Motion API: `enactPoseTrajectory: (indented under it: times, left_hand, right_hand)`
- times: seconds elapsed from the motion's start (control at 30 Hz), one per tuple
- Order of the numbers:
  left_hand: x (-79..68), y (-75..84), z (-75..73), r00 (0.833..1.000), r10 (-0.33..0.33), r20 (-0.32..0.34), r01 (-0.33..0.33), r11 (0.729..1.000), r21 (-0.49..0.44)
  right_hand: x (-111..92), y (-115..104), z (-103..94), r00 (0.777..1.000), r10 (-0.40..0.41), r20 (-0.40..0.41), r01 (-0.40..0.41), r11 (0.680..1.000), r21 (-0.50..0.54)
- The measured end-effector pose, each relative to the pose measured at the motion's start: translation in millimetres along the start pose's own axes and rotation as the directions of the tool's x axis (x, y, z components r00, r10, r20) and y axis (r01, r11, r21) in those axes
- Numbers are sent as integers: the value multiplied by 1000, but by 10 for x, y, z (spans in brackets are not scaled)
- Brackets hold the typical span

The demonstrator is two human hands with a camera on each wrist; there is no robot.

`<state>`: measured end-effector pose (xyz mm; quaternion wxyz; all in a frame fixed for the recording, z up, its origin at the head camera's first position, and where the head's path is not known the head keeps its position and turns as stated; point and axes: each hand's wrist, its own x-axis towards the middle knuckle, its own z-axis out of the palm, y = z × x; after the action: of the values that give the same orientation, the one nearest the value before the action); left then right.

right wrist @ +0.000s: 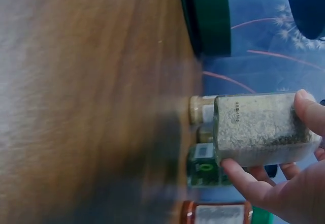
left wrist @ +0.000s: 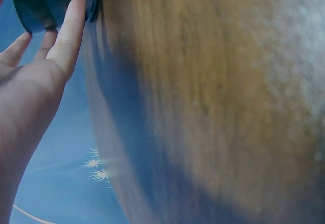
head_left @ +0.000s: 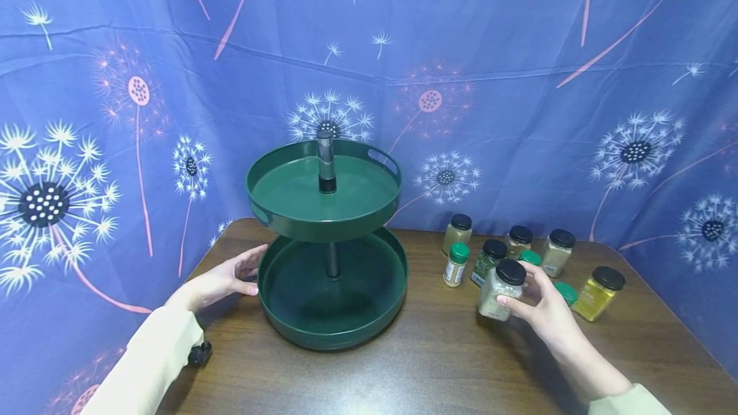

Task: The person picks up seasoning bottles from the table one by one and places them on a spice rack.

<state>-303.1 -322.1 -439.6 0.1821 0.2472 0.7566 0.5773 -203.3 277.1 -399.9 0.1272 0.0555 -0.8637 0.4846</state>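
Observation:
A two-tier round green tray stand [head_left: 331, 332] stands on the wooden table. My left hand [head_left: 230, 277] rests its fingers against the left side of the lower tier; in the left wrist view the fingers are nearly straight on the green wall. With my right hand [head_left: 544, 306] I grip a clear square spice jar [head_left: 497, 296] with a black lid, slightly tilted and held above the table. Pale flaky seasoning shows through the jar [right wrist: 261, 127] in the right wrist view. Just behind it are a green-lidded shaker [head_left: 453, 268] and a black-lidded jar of green herbs [head_left: 487, 264].
More jars stand at the right: a pale one [head_left: 457, 235] at the back, another pale one [head_left: 557, 256], and one of yellow contents [head_left: 596, 300]. A small black object [head_left: 200, 353] lies near my left sleeve. Patterned blue cloth [head_left: 507, 114] hangs behind the table [head_left: 432, 364].

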Motion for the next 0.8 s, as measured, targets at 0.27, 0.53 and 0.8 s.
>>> enactPoseTrajectory:
  times: [0.27, 0.53, 0.8]
  left_hand:
    - [-9, 27, 13, 1000, -7, 4, 7, 1000, -19]
    - [8, 55, 13, 1000, -12, 3, 12, 1000, 17]
    - [-10, 65, 14, 1000, -13, 14, 13, 1000, -10]
  right_hand:
    - [92, -205, 11, 997, -50, 55, 47, 998, 50]
    - [156, -378, 52, 994, -90, 56, 86, 994, 66]
    - [304, -525, 162, 990, -107, 87, 98, 989, 108]
